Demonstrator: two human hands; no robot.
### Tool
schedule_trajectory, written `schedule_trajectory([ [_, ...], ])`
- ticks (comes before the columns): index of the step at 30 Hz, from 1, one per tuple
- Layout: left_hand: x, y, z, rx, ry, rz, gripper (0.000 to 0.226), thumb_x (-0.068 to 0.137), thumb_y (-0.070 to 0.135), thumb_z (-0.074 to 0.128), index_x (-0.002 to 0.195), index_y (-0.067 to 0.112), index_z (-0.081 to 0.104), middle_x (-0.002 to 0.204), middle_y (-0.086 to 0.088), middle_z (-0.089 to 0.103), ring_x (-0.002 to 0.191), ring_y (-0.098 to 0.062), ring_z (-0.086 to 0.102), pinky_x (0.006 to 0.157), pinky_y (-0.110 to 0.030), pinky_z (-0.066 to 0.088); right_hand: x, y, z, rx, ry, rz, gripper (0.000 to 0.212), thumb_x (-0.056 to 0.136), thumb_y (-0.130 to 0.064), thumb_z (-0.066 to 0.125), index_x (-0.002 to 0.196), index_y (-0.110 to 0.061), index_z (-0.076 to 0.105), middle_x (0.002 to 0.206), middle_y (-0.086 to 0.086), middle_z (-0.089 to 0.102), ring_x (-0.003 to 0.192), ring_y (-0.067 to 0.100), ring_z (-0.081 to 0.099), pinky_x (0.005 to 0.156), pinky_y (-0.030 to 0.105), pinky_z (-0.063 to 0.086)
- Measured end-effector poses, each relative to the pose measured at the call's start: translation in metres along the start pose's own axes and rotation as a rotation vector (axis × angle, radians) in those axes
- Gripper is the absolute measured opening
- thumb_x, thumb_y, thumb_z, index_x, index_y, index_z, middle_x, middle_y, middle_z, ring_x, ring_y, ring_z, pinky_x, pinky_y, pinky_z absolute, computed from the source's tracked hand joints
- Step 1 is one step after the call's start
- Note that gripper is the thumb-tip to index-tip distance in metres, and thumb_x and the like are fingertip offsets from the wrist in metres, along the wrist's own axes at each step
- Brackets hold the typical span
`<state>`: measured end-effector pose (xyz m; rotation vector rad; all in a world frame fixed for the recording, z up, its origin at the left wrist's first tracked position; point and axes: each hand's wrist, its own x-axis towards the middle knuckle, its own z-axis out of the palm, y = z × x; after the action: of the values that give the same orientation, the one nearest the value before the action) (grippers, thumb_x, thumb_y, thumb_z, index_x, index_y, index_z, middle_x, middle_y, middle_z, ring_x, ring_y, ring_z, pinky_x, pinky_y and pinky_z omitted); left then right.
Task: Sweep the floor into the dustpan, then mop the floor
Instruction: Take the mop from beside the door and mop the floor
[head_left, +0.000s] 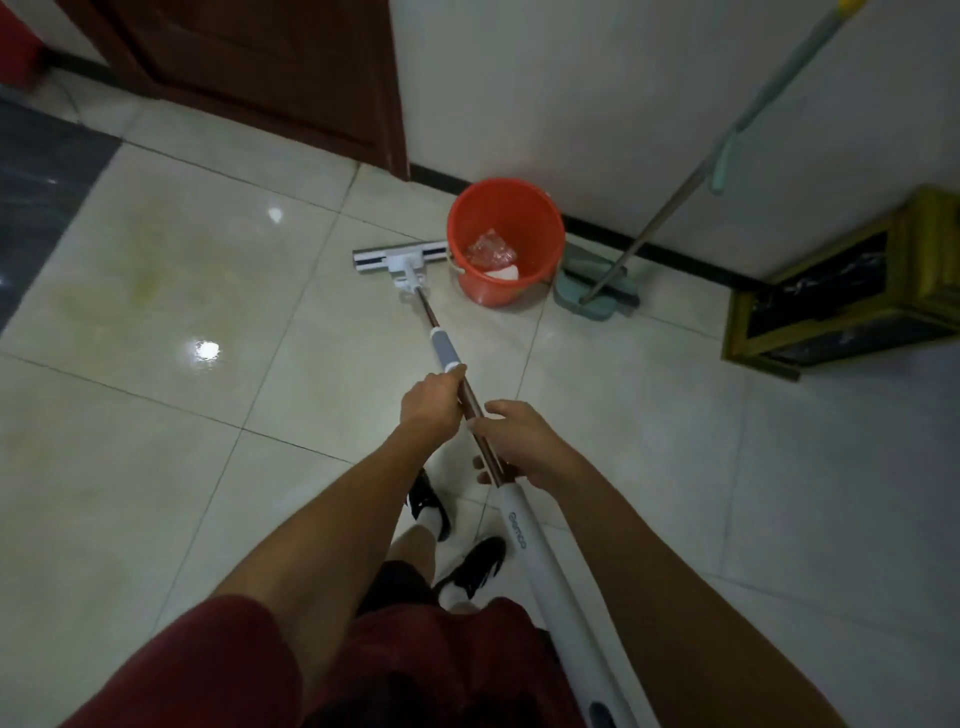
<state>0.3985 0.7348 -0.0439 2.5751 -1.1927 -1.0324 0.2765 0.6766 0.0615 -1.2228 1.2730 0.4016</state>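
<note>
A flat mop lies with its white head on the glossy tiled floor, its right end behind the orange bucket. Its pole runs back toward me. My left hand grips the pole just below the grey sleeve. My right hand holds the pole lower down, where the thin rod meets the white tube. A teal dustpan sits on the floor by the wall right of the bucket, with a broom handle leaning up from it.
The orange bucket holds clear plastic and something white. A dark wooden door stands at the back left. A gold-framed dark stand sits at the right by the white wall. My black shoes are on the tiles below my hands.
</note>
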Motion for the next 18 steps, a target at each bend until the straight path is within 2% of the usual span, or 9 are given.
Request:
schedule_trajectory([
  [2,-0.002,0.005,0.018,-0.035,-0.017,0.000,0.055,0.097,0.016,0.054,0.149,0.027,0.040,0.112,-0.016,0.064,0.095,-0.033,0.061,0.071,-0.035,0.044,-0.001,0.019,-0.002,0.070,0.025,0.048,0.060,0.092,-0.018,0.061,0.147,-0.013,0.038,0.094,0.008,0.063,0.075,0.024,0.071,0.060,0.035,0.061],
  [4,-0.002,0.002,0.032,-0.141,-0.040,-0.022,0.063,0.096,0.009,0.051,0.154,0.028,0.035,0.114,-0.017,0.065,0.092,-0.031,0.060,0.072,-0.035,0.047,0.001,0.035,-0.004,0.016,0.052,0.057,0.054,0.093,-0.018,0.059,0.143,-0.010,0.041,0.094,0.007,0.062,0.077,0.025,0.069,0.065,0.036,0.059],
  [7,0.001,-0.001,0.037,-0.432,-0.057,-0.129,0.073,0.091,0.001,0.048,0.158,0.025,0.030,0.134,-0.014,0.063,0.120,-0.031,0.059,0.097,-0.040,0.051,0.004,0.050,-0.005,-0.088,0.075,0.081,0.056,0.094,-0.018,0.055,0.147,-0.009,0.037,0.114,0.015,0.062,0.088,0.031,0.070,0.063,0.035,0.058],
  [9,0.008,-0.002,0.038,-0.623,-0.040,-0.254,0.062,0.094,0.006,0.051,0.154,0.017,0.038,0.138,-0.014,0.061,0.125,-0.030,0.059,0.106,-0.042,0.047,0.006,0.054,-0.002,-0.085,0.080,0.106,0.052,0.095,-0.018,0.054,0.144,-0.010,0.041,0.110,0.017,0.065,0.076,0.027,0.069,0.054,0.031,0.055],
  [11,0.019,-0.004,0.037,-0.885,-0.039,-0.425,0.057,0.096,0.011,0.056,0.152,0.013,0.042,0.134,-0.017,0.063,0.113,-0.030,0.065,0.100,-0.047,0.053,0.010,0.051,0.003,-0.148,0.076,0.093,0.036,0.094,-0.019,0.053,0.128,-0.006,0.055,0.097,0.016,0.068,0.066,0.024,0.068,0.054,0.033,0.060],
  [14,0.034,-0.011,0.030,-1.182,-0.091,-0.605,0.064,0.094,0.012,0.065,0.152,0.013,0.040,0.122,-0.017,0.067,0.097,-0.028,0.069,0.083,-0.046,0.060,0.021,0.038,0.012,-0.243,0.069,0.080,0.027,0.091,-0.022,0.055,0.106,-0.001,0.063,0.092,0.019,0.070,0.075,0.032,0.072,0.071,0.045,0.063],
  [16,0.045,-0.016,0.028,-1.283,-0.129,-0.628,0.064,0.092,0.009,0.068,0.150,0.012,0.041,0.113,-0.015,0.068,0.089,-0.026,0.068,0.073,-0.043,0.060,0.030,0.026,0.018,-0.257,0.058,0.086,0.024,0.089,-0.025,0.057,0.094,-0.002,0.062,0.084,0.015,0.067,0.072,0.031,0.069,0.069,0.039,0.061],
  [18,0.059,-0.019,0.024,-1.320,-0.146,-0.640,0.049,0.092,0.007,0.067,0.138,0.011,0.051,0.101,-0.014,0.068,0.081,-0.024,0.066,0.061,-0.037,0.058,0.039,0.014,0.023,-0.280,0.063,0.093,0.022,0.088,-0.028,0.059,0.084,-0.006,0.059,0.076,0.009,0.062,0.065,0.026,0.066,0.061,0.030,0.056],
])
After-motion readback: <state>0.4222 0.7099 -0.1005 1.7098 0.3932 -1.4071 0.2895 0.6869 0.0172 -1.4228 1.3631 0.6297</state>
